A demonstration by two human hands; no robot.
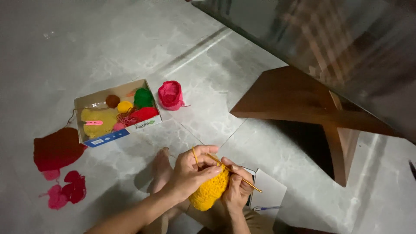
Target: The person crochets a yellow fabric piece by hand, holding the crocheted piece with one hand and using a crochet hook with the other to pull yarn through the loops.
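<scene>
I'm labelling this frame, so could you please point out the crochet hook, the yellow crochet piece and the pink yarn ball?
crochet hook (242,177): head view, mid-shaft.
yellow crochet piece (210,193): head view, lower body.
pink yarn ball (170,94): head view, centre.

The crochet piece (209,190) sits low in the view between 2 hands: the left hand (190,173) on its left, the right hand (236,188) on its right, with the crochet hook (234,173) slanting across its top. A bare foot (161,167) lies just left of the left hand. Right of the hands, a sheet of paper (271,190) lies on the floor (216,86), a pen (265,208) on it. Farther back on the left stands a cardboard box (115,110) with yarn balls (143,99) in it; a yarn skein (170,95) lies just right of the box. Knitted pieces (56,151) lie left of the box. A wooden table base (303,108) stands at the right.
</scene>
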